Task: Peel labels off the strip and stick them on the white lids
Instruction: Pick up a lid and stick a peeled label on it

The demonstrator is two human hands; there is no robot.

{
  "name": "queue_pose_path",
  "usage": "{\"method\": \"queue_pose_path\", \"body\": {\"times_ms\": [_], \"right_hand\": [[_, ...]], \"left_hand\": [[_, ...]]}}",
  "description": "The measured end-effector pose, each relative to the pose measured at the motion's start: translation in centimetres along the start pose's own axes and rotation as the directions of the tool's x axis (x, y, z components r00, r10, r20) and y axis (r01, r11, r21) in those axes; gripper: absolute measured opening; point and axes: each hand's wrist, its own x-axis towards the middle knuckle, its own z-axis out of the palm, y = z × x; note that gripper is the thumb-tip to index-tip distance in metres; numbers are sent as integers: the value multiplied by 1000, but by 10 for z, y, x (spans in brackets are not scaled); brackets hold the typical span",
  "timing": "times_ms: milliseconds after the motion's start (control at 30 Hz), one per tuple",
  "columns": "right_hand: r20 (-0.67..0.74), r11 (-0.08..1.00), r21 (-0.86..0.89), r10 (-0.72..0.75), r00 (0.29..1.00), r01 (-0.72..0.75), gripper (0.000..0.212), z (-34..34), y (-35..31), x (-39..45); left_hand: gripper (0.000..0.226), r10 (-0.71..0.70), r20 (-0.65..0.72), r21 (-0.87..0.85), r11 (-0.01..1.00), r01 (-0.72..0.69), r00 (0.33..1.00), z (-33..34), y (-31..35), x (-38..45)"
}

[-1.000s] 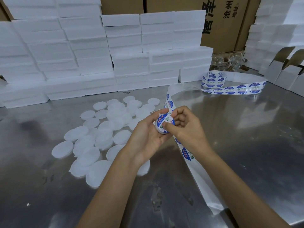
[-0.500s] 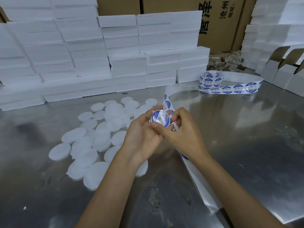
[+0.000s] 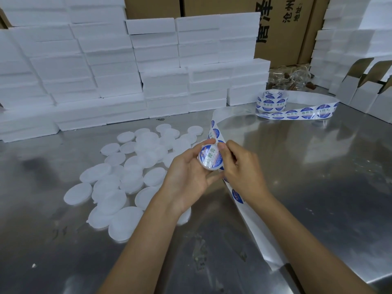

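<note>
**White lid held in both hands, label on top**

Steel table (image 3: 318, 166), glare washes out much of the surface. Label strip (image 3: 241, 205) runs from the roll (image 3: 271, 100) at back right, loops forward, passes behind the hands and goes off the table's near edge; the stretch behind the right hand is hidden. Print on the labels is too small to read except on the one in hand.

Left hand (image 3: 186, 177) cups a white lid (image 3: 210, 159) from below and left, fingers curled round its rim, thumb on the upper edge. Round blue-and-white label (image 3: 209, 154) lies on the lid's top face; cannot tell if it is fully pressed flat. Right hand (image 3: 241, 166) is at the lid's right edge, thumb touching the rim near the label, other fingers curled and mostly hidden; whether they also pinch the strip is unclear.

Loose white lids (image 3: 118, 187) lie heaped on the table to the left, some overlapping, one partly hidden under the left forearm. Stacked white foam boxes (image 3: 106, 71) behind, cardboard cartons (image 3: 286, 28) cut off at top.
</note>
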Motion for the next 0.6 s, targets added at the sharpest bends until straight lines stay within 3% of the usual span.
{"method": "queue_pose_path", "body": {"times_ms": [67, 200, 333, 433, 533, 600], "right_hand": [[21, 999, -24, 34, 999, -34, 41, 0, 0, -1], [44, 934, -353, 67, 997, -48, 60, 2, -6, -7], [50, 944, -326, 67, 997, -47, 56, 5, -4, -8], [33, 969, -241, 56, 998, -47, 47, 3, -2, -5], [45, 976, -218, 23, 999, -13, 38, 2, 0, -4], [51, 983, -183, 15, 999, -5, 35, 1, 1, -3]], "left_hand": [[29, 29, -28, 7, 1000, -29, 999, 1, -1, 2], [25, 69, -87, -15, 997, -71, 994, 0, -2, 5], [26, 72, -69, -12, 997, -73, 995, -1, -3, 5], [26, 131, -54, 231, 966, -115, 990, -2, -2, 3], [35, 276, -89, 577, 797, -177, 957, -4, 2, -1], [36, 365, -105, 688, 698, -198, 925, -5, 5, -3]]}}
